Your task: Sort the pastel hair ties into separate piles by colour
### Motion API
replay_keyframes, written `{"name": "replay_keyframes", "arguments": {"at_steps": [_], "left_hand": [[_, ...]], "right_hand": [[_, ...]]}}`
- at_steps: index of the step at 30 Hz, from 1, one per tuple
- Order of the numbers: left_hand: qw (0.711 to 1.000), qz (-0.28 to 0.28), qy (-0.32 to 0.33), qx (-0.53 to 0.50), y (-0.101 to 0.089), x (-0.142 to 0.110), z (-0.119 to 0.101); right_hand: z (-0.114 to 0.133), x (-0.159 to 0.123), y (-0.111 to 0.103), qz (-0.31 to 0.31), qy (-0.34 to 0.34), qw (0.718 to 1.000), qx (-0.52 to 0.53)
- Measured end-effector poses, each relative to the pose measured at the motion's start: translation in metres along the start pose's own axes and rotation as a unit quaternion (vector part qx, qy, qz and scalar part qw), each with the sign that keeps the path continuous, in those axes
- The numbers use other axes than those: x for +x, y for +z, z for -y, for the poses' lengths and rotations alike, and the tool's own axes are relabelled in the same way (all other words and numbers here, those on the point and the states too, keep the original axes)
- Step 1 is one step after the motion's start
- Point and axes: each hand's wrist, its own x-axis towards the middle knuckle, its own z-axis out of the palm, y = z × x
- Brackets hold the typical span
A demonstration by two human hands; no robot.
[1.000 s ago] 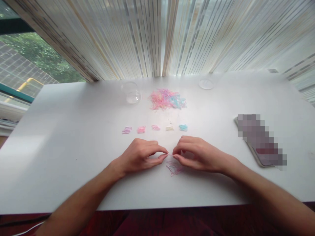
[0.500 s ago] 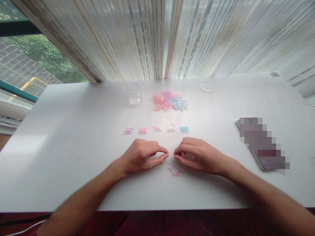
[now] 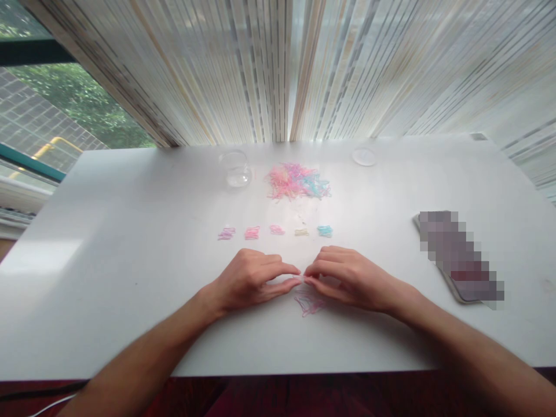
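My left hand hovers just above the table's front middle. Its thumb and forefinger tips are slightly apart, close to the right fingertips. My right hand pinches a small thin rubber band, mostly hidden by the fingers. Below the fingertips lies a loose little heap of pinkish-purple rubber bands. In front of the hands runs a row of sorted bands: purple, coral pink, light pink, pale yellow and blue.
A mixed pile of pastel rubber bands lies farther back on the white table. A clear round container stands left of it, a clear lid to the right. A phone, blurred out, lies at right. Striped curtains hang behind.
My two hands have come closer together, their fingertips now almost meeting. The left thumb and forefinger have parted a little. The bands on the table lie as before.
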Motion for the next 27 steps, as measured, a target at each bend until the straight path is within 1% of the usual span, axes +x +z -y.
{"name": "replay_keyframes", "arguments": {"at_steps": [7, 14, 21, 27], "left_hand": [[1.0, -0.006, 0.005, 0.008, -0.001, 0.0004, 0.0012], [1.0, -0.008, -0.008, 0.011, -0.002, 0.0011, 0.0018], [1.0, -0.018, -0.007, 0.015, -0.002, 0.001, 0.002], [1.0, -0.007, -0.004, 0.017, -0.0022, 0.0019, 0.0004]], "right_hand": [[0.0008, 0.0004, 0.0003, 0.007, -0.003, 1.0, -0.003], [-0.001, 0.0007, -0.0016, -0.008, -0.002, 1.0, -0.01], [-0.0003, 0.0, -0.0006, -0.015, 0.007, 1.0, -0.016], [0.0, 0.0007, 0.0011, -0.009, 0.002, 1.0, -0.017]]}}
